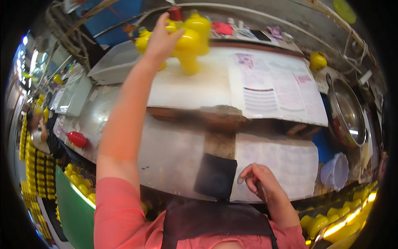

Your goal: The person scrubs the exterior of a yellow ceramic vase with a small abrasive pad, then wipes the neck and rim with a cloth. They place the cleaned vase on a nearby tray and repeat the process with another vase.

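At the far left of the white worktop, my left hand reaches in among several glossy yellow rounded pieces. Motion smears its fingers; a yellow piece shows between thumb and fingers, and I cannot tell whether it is gripped. These pieces have bulbous bodies, and one narrows toward its base. Close to my body, my right hand is curled around a slim tool with a rounded grey end; its exact kind is unclear. Below that hand lies a white padded sheet, and a folded black cloth is to its left.
Printed papers cover the worktop's right half. A metal basin and a pale bucket stand at the right. A red object lies at the left, above a green panel. Another person is far left, near stacked yellow pieces.
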### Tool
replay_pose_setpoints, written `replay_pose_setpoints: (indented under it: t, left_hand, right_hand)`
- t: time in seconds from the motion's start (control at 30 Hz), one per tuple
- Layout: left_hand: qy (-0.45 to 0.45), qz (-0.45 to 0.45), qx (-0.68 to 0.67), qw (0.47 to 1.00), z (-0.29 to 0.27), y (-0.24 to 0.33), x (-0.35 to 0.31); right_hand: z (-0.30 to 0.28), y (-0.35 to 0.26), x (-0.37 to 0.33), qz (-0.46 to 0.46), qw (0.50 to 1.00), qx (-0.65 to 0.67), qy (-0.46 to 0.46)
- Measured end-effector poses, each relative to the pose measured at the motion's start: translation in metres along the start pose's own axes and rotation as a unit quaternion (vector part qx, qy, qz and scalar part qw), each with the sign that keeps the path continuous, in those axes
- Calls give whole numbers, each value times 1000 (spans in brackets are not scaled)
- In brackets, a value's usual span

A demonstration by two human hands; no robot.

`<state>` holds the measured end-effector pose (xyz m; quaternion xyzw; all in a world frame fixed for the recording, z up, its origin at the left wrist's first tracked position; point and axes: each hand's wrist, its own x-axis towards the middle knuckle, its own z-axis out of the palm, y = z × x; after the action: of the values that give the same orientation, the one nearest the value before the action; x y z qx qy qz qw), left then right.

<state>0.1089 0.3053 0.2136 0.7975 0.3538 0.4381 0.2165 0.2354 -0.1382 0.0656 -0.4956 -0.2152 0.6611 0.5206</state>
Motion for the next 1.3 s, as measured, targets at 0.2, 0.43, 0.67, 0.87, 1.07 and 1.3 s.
replay_pose_setpoints:
  t: [0.2, 0.43, 0.67, 0.87, 1.07, 1.3]
  left_hand:
    - [-3, -52, -3, 999, 27, -23, 43]
    - [20, 77, -39, 996, -21, 35, -31]
    - [-44, 70, -233, 969, -79, 103, -123]
    - [-279, -142, -251, 916, -11, 87, -205]
    - [-138, -20, -132, 981, 20, 52, -281]
    - [-144, -205, -354, 901, 46, 48, -346]
  right_hand:
    - [-10, -11, -5, -8, 998, 12, 62]
    - [0, -6, -11, -30, 985, -77, 149]
    - [35, -13, 0, -296, 897, -278, 174]
    - [65, -4, 20, -255, 917, -278, 128]
    - [66, 24, 61, -219, 910, -287, 205]
    - [61, 42, 42, -212, 912, -279, 211]
